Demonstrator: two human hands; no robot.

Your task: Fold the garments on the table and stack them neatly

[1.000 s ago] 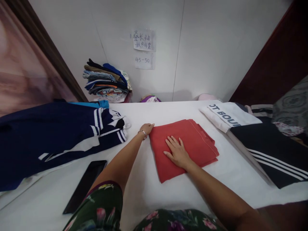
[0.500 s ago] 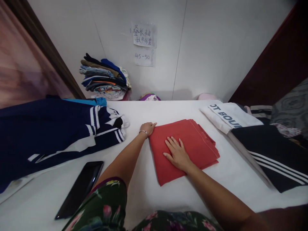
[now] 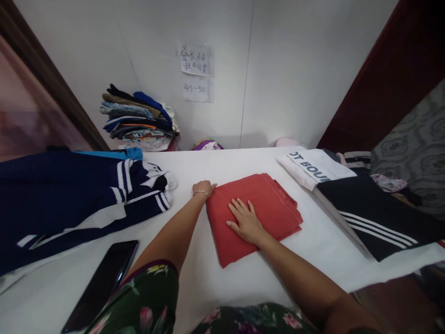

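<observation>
Phone: one [image 3: 100,285], dark-screened, lying face up on the white desk [image 3: 215,162] beside the left forearm.
Sleeves: one in plain sight [image 3: 146,297], dark green and floral, on the left arm.
Hands: two in all; the right hand [image 3: 246,223] is the nearer, palm down on the red cloth [image 3: 274,199], its fingers open and spread. The left hand [image 3: 205,187] is at the cloth's far left corner, fingers curled in; whether they pinch the fabric I cannot tell.
Bracelets: one [image 3: 200,191], thin and pale, on the left wrist.
Red cloth: one piece, mid-desk, folded into a flat, roughly four-sided bundle; smooth on top, a stitched line near its right side, where the layered edges sit unevenly.
Since half a second ago: both hands keep their places on the cloth, and its folds look unchanged; everything sits further left in view, with more showing at right.
Left side: one navy garment [image 3: 62,199] with white stripes, a bright blue cloth [image 3: 134,153] behind it.
Right side: one black garment [image 3: 368,218] with three white stripes, then a white one with lettering [image 3: 316,167].
Beyond the desk: one stack of folded clothes [image 3: 139,118].
Wall: two paper notes [image 3: 196,74], handwritten, one above the other.
</observation>
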